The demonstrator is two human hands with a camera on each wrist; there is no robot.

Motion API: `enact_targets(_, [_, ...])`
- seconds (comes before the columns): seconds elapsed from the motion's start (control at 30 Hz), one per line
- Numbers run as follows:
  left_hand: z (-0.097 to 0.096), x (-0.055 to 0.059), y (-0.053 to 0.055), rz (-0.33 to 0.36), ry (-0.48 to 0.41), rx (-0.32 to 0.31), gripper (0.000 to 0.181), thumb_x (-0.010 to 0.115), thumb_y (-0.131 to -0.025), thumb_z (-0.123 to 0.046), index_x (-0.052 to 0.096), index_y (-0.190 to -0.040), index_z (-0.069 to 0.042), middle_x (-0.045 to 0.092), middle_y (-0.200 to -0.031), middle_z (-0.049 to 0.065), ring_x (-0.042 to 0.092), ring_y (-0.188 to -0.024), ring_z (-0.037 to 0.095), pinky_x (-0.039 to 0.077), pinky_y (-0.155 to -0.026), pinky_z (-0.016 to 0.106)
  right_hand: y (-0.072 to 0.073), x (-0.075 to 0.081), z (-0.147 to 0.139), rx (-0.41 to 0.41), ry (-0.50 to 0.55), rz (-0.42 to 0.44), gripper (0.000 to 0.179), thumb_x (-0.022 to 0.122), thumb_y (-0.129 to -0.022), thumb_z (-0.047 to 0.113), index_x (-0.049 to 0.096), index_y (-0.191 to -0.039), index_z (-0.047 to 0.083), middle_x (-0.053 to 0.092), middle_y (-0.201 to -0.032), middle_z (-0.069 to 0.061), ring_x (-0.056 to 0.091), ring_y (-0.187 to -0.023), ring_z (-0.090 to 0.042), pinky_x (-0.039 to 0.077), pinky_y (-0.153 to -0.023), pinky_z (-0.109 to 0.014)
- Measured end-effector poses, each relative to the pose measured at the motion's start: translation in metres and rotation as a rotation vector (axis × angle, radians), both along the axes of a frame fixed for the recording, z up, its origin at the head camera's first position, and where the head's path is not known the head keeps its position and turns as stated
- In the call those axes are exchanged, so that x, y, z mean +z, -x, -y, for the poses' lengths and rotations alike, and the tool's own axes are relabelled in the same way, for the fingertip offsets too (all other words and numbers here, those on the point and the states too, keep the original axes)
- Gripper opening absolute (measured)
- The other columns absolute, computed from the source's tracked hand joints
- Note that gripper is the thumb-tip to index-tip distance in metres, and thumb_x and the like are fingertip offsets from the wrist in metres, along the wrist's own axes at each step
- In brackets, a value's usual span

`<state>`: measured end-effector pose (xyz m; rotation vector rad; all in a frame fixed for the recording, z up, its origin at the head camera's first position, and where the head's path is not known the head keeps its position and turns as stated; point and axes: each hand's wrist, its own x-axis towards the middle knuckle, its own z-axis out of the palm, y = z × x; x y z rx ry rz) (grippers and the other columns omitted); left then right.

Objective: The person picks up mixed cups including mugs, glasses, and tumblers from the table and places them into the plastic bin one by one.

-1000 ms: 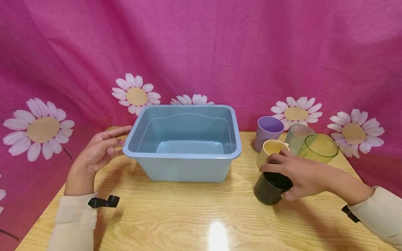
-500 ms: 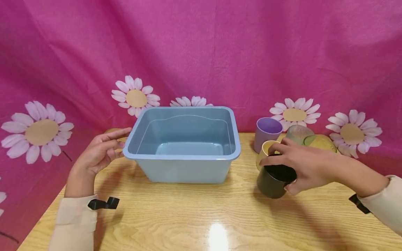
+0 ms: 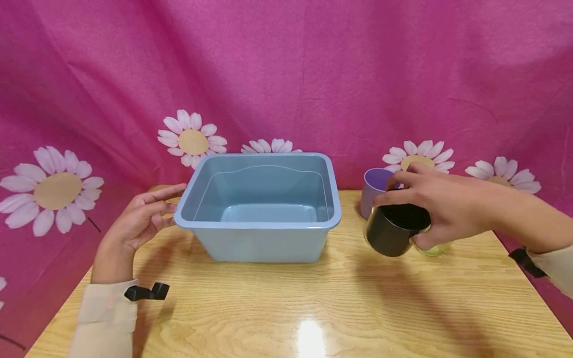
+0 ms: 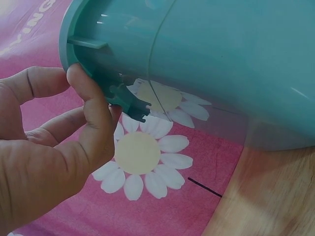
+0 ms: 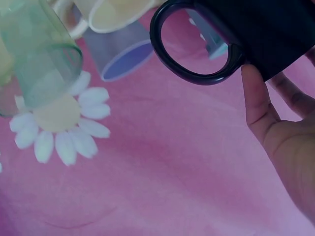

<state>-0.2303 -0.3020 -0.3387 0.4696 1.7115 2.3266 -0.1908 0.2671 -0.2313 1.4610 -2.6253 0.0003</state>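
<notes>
My right hand [image 3: 452, 206] grips a black mug [image 3: 389, 233] by its rim from above, thumb on the near side and fingers across the top. The mug hangs above the table, slightly tilted. Its looped handle [image 5: 194, 73] shows in the right wrist view. At the left, my left hand [image 3: 136, 219] touches the rim of a blue plastic basin [image 3: 264, 243] with its fingertips, fingers mostly straight. The left wrist view has its thumb and a finger against the basin's corner rim [image 4: 65, 44]. No contents show in the basin.
Behind the mug stand a purple cup [image 3: 368, 196], a cream mug [image 5: 120, 12] and clear greenish cups [image 5: 44, 73], mostly hidden by my right hand in the head view. A pink flowered cloth [image 3: 268, 74] hangs behind the wooden table [image 3: 250, 308].
My right hand has raised the black mug off the table, moving it up and slightly right, and now covers most of the cups behind. The left hand has stayed at the basin's rim.
</notes>
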Motion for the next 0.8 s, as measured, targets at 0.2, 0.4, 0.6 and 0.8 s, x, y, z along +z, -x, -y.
enact_targets(0.2, [0.002,-0.001,-0.001,0.003,-0.002,-0.002,0.051,0.038,-0.098,0.016,0.069,-0.131,-0.005,0.068,-0.126,0.004,0.072,-0.088,0.018,0.059,-0.082,0.035,0.008,0.021,0.009,0.033,0.016,-0.021,0.083,0.088,-0.058,0.025,0.062,-0.135,0.035,0.056,-0.118,0.009,0.044,-0.102,-0.015,0.044,-0.075,-0.037])
enact_targets(0.4, [0.003,-0.001,-0.001,-0.007,-0.017,-0.017,0.052,0.036,-0.097,0.017,0.069,-0.132,-0.004,0.069,-0.125,0.004,0.072,-0.088,0.018,0.06,-0.083,0.035,0.013,0.04,0.02,-0.046,0.006,0.013,0.08,0.09,-0.058,0.023,0.063,-0.133,0.021,0.059,-0.116,0.008,0.045,-0.098,-0.016,0.042,-0.074,-0.036])
enact_targets(0.6, [0.002,0.0,-0.002,-0.001,-0.02,-0.012,0.05,0.039,-0.097,0.017,0.069,-0.132,-0.004,0.069,-0.125,0.005,0.072,-0.089,0.018,0.059,-0.082,0.035,0.021,0.055,0.03,-0.064,0.025,0.034,0.078,0.091,-0.06,0.021,0.061,-0.13,0.009,0.061,-0.117,0.005,0.046,-0.101,-0.017,0.041,-0.079,-0.038])
enact_targets(0.8, [0.001,0.001,-0.002,-0.004,-0.008,-0.015,0.051,0.038,-0.097,0.016,0.068,-0.133,-0.004,0.069,-0.125,0.004,0.071,-0.088,0.017,0.059,-0.083,0.035,0.028,0.067,0.042,-0.066,0.031,0.042,0.076,0.089,-0.062,0.02,0.061,-0.131,0.008,0.062,-0.117,0.001,0.047,-0.102,-0.021,0.041,-0.08,-0.04])
